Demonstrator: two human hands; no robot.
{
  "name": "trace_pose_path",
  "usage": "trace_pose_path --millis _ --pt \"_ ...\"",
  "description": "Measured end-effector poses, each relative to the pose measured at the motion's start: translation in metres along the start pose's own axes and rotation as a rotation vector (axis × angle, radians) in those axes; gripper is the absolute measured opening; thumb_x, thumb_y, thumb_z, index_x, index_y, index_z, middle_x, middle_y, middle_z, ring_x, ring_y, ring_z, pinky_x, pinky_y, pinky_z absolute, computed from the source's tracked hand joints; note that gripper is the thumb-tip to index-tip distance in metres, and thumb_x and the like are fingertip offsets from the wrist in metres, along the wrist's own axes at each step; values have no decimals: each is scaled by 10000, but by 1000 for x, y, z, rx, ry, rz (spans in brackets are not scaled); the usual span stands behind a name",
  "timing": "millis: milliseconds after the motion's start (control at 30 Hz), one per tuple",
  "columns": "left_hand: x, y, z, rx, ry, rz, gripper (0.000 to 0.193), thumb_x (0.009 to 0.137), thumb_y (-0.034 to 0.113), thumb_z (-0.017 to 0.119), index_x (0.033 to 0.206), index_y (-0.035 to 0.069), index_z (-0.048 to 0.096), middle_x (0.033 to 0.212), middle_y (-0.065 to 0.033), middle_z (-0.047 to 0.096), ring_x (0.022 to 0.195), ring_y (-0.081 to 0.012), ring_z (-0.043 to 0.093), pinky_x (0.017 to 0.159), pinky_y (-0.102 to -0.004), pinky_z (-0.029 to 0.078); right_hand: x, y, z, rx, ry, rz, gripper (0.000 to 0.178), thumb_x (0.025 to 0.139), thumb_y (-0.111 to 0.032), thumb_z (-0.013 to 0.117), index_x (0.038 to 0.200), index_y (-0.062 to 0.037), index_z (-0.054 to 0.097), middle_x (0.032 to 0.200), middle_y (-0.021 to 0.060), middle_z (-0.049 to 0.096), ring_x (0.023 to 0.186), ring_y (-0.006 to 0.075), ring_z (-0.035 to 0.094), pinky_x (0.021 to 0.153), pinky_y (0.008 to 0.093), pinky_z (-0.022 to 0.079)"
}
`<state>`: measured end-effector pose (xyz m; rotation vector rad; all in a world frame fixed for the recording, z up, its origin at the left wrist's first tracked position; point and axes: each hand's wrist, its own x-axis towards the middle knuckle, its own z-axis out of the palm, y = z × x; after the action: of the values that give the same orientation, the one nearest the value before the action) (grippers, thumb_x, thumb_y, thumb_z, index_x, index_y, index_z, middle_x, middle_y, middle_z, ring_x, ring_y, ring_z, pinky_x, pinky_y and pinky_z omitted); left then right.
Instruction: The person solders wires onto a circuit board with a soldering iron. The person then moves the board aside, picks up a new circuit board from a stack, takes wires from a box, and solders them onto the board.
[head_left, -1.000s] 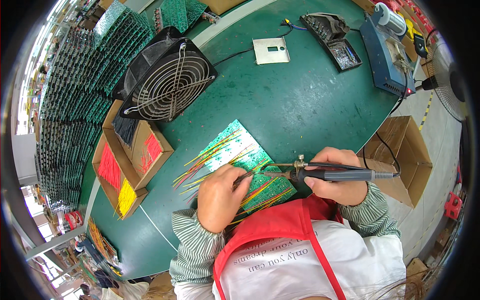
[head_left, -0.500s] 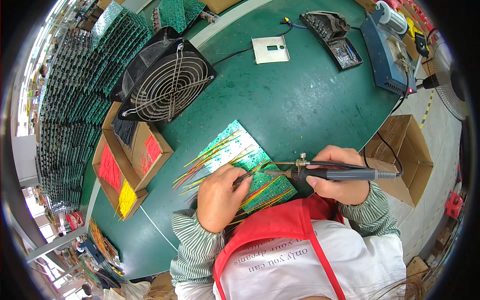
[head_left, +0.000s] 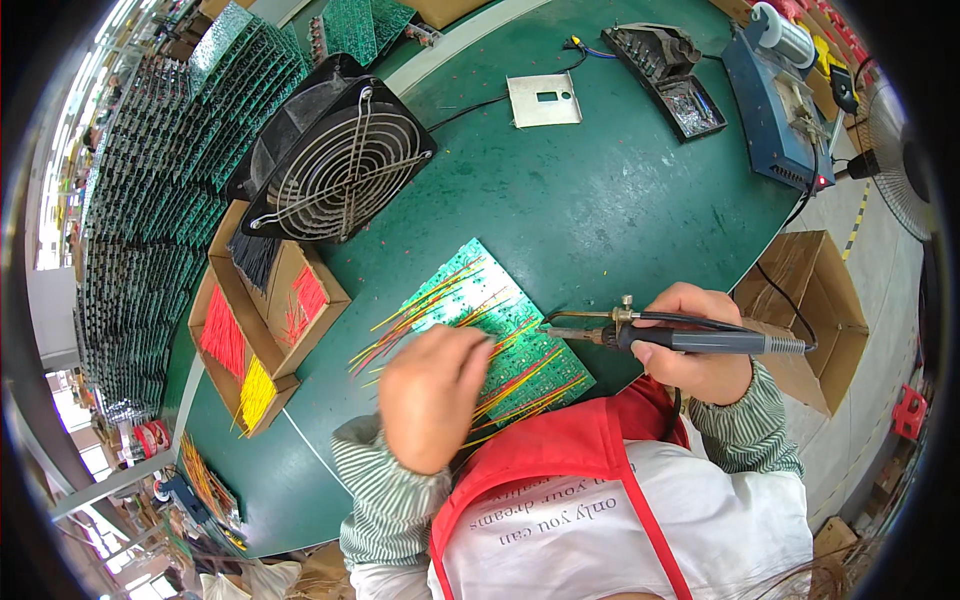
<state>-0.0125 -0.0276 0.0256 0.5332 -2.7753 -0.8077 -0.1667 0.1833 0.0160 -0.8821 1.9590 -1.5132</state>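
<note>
A green circuit board [head_left: 500, 290] lies on the table before me, with rows of red, yellow and black wires [head_left: 430, 305] sticking out to its left. My left hand [head_left: 432, 400], slightly blurred, hovers over the board's left part. Its fingers are curled with thumb and forefinger close together; whatever they hold, if anything, is hidden. In my right hand [head_left: 700, 345] is a grey and black soldering iron [head_left: 690, 339] with a brass feed fitting [head_left: 624, 312] on top. Its tip points left, just over the board's right edge.
Left of the board stands a divided cardboard box [head_left: 275, 345] with red, yellow and black wires. Behind it are a black fan [head_left: 345, 175] and stacked circuit boards [head_left: 150, 230]. A white plate [head_left: 543, 101], a black tray [head_left: 690, 105] and a blue solder station [head_left: 775, 115] lie farther back.
The soldering iron has moved right, off the wires toward the board's edge. My left hand has shifted slightly left, and the dark wire seen between its fingers no longer shows.
</note>
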Motion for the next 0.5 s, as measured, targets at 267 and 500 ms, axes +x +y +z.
trace_pose_path --millis 267,500 --pt "4 -8 30 -105 -110 -7 121 776 89 702 816 -6 638 747 -113 604 611 -239 591 551 -314 461 1 1 -1 17 -2 46 178 717 -108 716 806 1 607 618 40 610 532 88 571 498 231 437" --pt "5 -8 33 -117 -107 2 122 768 75 708 811 -12 635 736 -112 598 606 -227 588 541 -305 457 4 4 0 3 -14 1 167 724 -96 711 802 4 604 613 46 611 533 95 583 502 238 450"
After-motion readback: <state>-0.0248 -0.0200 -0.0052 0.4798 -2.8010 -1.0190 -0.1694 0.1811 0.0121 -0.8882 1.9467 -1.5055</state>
